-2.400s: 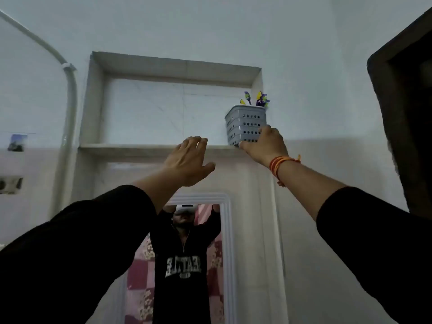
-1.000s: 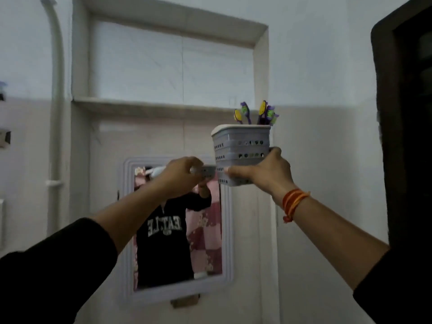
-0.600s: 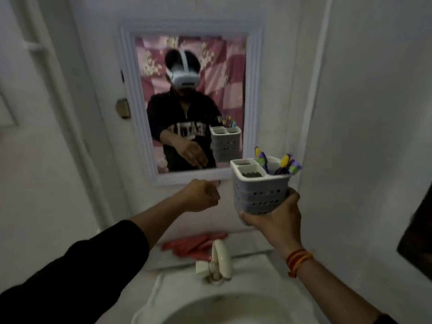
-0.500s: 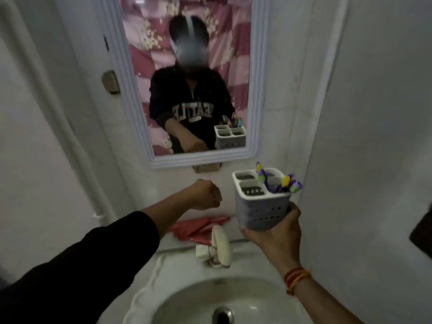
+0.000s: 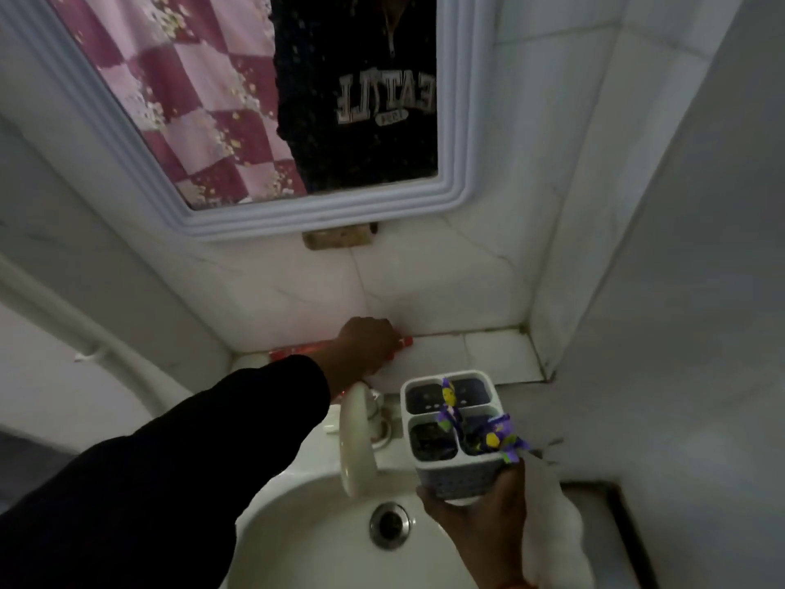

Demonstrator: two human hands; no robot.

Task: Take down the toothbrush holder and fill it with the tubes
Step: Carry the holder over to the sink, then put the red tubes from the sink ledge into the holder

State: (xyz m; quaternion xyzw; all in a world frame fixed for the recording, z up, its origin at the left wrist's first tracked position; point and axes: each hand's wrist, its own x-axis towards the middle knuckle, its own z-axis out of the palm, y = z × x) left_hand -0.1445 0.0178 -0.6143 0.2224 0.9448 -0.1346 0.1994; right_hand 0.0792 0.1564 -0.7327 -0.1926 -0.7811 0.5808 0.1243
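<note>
1. The mirror (image 5: pixel 263 99) fills the far wall, its white frame above the tiled ledge (image 5: pixel 480 354).
2. Near side, the white sink (image 5: pixel 323 542) with its drain (image 5: pixel 389 525) and tap (image 5: pixel 356 440).
3. The right hand (image 5: pixel 480 520) grips the toothbrush holder (image 5: pixel 456 440) from below, upright over the sink's right rim; toothbrushes (image 5: pixel 488 435) poke out of its near-right compartment.
4. The left hand (image 5: pixel 365 346) is curled down on the red tubes (image 5: pixel 297 348) lying along the ledge's far-left edge; whether it has closed on one, I cannot tell.
</note>
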